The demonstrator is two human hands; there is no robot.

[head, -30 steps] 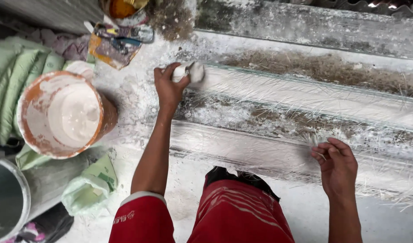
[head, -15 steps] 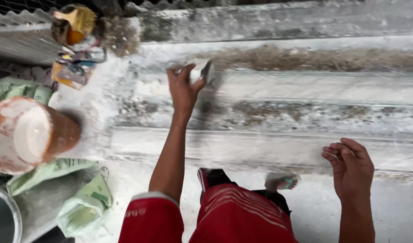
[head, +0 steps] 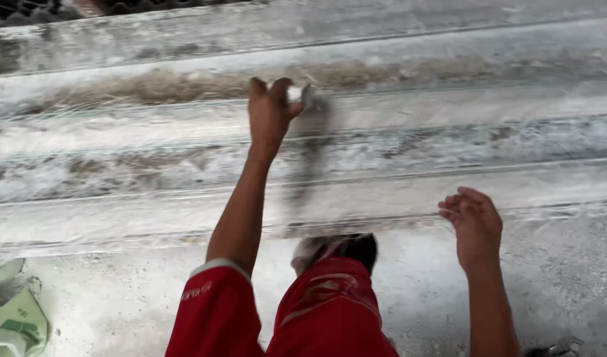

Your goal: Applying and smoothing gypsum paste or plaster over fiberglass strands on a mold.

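Left hand (head: 271, 114): grip closed on small pale blurred tool (head: 308, 99), pressed flat for spreading on long grey-white ridged plaster moulding (head: 118, 192) | right hand (head: 474, 225): grip loosely curled, empty, at moulding's near edge, seemingly steadying.

Sack (head: 15, 317) left of moulding (head: 118, 218)

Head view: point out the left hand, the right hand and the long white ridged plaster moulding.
left hand (head: 271, 114), head view, back of hand
right hand (head: 474, 221), head view, back of hand
long white ridged plaster moulding (head: 118, 218), head view, front ridge
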